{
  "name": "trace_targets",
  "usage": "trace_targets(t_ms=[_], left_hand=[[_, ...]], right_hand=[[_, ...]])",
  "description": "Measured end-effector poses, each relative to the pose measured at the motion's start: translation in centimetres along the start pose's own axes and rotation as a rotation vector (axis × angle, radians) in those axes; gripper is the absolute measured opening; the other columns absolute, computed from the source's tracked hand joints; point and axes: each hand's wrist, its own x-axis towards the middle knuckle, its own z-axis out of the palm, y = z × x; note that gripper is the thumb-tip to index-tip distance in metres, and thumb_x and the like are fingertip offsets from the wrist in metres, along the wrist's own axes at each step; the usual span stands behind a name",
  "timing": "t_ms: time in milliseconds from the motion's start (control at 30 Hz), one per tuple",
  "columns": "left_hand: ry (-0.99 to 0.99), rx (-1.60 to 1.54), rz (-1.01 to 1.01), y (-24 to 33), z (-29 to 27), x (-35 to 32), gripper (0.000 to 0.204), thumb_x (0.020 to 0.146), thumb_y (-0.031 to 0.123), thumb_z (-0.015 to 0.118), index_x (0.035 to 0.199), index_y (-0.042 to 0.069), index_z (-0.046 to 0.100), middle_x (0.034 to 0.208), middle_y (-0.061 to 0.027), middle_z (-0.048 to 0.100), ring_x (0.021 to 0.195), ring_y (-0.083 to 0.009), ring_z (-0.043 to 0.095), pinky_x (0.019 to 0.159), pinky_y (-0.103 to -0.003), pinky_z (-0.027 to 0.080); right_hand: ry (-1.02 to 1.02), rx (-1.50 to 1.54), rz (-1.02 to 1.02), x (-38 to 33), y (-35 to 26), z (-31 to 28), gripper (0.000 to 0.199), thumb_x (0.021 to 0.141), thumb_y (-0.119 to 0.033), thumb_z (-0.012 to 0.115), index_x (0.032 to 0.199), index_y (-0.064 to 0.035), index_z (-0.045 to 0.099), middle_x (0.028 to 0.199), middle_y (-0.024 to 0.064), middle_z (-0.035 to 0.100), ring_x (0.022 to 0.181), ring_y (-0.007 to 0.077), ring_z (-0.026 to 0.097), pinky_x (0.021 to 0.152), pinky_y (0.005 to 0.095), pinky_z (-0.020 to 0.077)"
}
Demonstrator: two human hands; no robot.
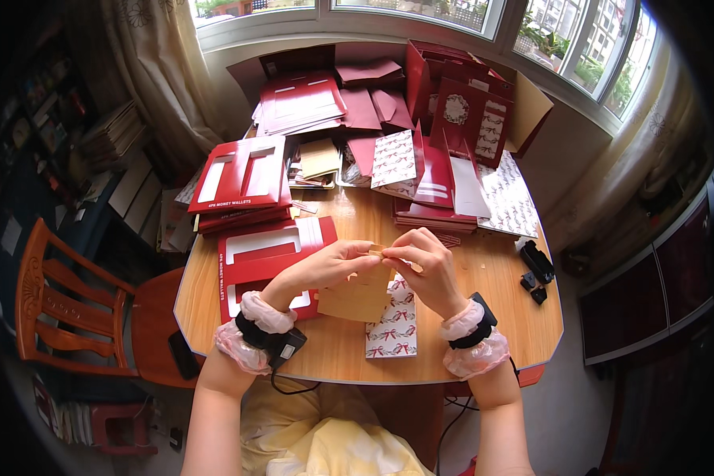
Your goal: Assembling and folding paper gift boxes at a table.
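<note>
My left hand (337, 266) is closed on a tan paper sheet (351, 301), which hangs below its fingers. At the sheet's upper edge my right hand (425, 258) pinches with thumb and forefinger, its fingertips meeting those of the left. A small tan bit shows between the fingertips, too small to tell whether it is part of the sheet. Beneath lies a white wallet-sized card (393, 337) printed with red bows and green sprigs, partly covered by the sheet. Left of it, a red cardboard box sleeve (242, 271) with cut-out windows lies flat, partly behind my left hand and wrist.
More red window sleeves (242, 174) are stacked at the left. Red folders and envelopes (301, 99) crowd the back, beside an upright red box (472, 111). Patterned cards (394, 159) lean before it. A black case (537, 262) sits near the right edge. A wooden chair (83, 305) stands left.
</note>
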Motion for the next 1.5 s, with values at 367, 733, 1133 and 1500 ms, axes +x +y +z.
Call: trace_targets(t_ms=[367,733,1133,1500], left_hand=[[0.031,-0.071,0.157,-3.0,-0.2,1.4,0.029,0.107,0.032,0.053,0.115,0.005,0.060,0.094,0.0020,0.061,0.088,-0.0038,0.053,0.073,-0.023,0.047],[-0.007,-0.098,0.136,-2.4,-0.3,1.3,0.028,0.104,0.027,0.059,0.112,0.001,0.064,0.098,0.0015,0.066,0.091,-0.0055,0.056,0.083,-0.024,0.047],[-0.007,-0.250,0.082,-2.6,-0.3,1.4,0.029,0.101,0.028,0.063,0.108,0.001,0.066,0.095,0.0018,0.066,0.083,-0.0025,0.057,0.069,-0.020,0.046],[0.014,-0.145,0.087,-2.9,0.0,1.6,0.029,0.102,0.031,0.062,0.106,0.003,0.065,0.087,0.0031,0.063,0.071,-0.0029,0.054,0.058,-0.020,0.044]], right_hand=[[-0.056,-0.070,-0.010,0.0,-0.3,0.0,0.008,0.086,-0.015,0.074,0.091,-0.0075,0.074,0.085,0.0028,0.062,0.082,0.0228,0.061,0.065,0.0360,0.0511],[-0.090,-0.039,0.017,-0.1,-0.3,-0.1,0.008,0.088,-0.014,0.071,0.090,-0.0063,0.072,0.086,0.0039,0.063,0.085,0.0238,0.060,0.067,0.0368,0.0513],[-0.106,0.007,-0.047,-0.1,-0.1,-0.5,0.010,0.084,-0.012,0.074,0.093,-0.0076,0.074,0.086,0.0037,0.063,0.083,0.0234,0.060,0.069,0.0365,0.0514],[-0.109,-0.106,-0.109,-0.1,-0.2,-0.3,0.007,0.086,-0.012,0.072,0.089,-0.0064,0.069,0.085,0.0039,0.062,0.082,0.0236,0.060,0.066,0.0361,0.0521]])
